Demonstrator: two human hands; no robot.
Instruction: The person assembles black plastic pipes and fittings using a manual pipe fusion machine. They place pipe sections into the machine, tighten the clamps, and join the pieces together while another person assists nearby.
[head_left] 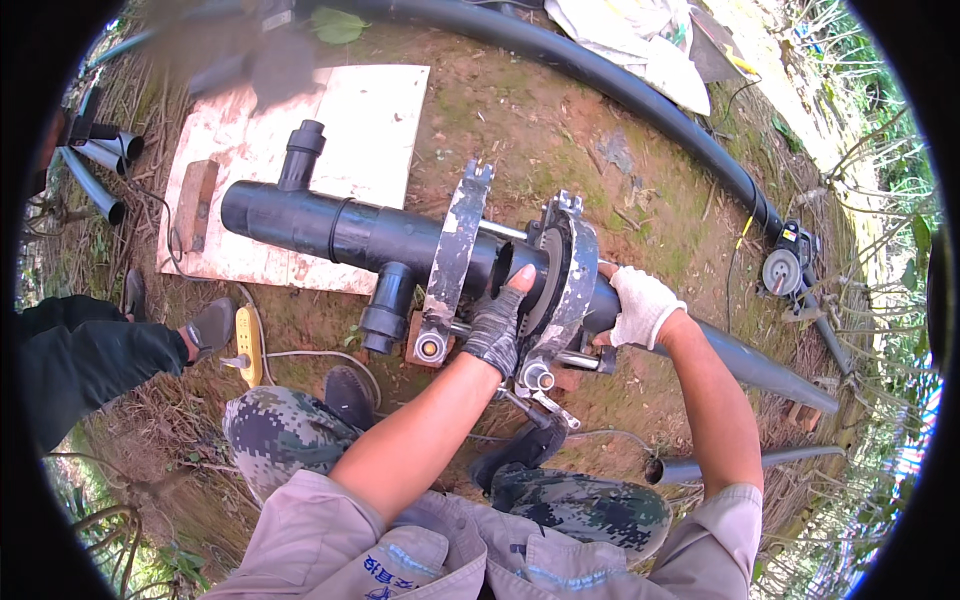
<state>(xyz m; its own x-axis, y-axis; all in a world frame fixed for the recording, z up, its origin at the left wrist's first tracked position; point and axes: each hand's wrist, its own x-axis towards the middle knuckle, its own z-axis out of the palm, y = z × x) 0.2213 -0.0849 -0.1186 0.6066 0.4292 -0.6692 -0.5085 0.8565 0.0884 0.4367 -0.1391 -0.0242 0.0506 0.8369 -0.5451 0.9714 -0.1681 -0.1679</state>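
Note:
A thick black plastic pipe with side branches [390, 236] lies across the middle, held in the left metal clamp ring [455, 245] of a pipe-joining frame. A second black pipe [740, 366] runs through the right clamp ring [575, 280]. Between the rings, the two pipe ends face each other. My left hand [498, 325], in a grey striped fingerless glove, is at the right pipe's end with its thumb on the pipe; its other fingers are mostly hidden. Just right of the right clamp, my right hand [643, 305], in a white glove, grips the same pipe.
A pale board [365, 110] with a wooden block [197, 205] lies under the branched pipe. A yellow power strip [249, 345] and another person's shoe [212, 328] are at left. A long black pipe [640, 90] curves behind; an angle grinder [785, 265] rests at right.

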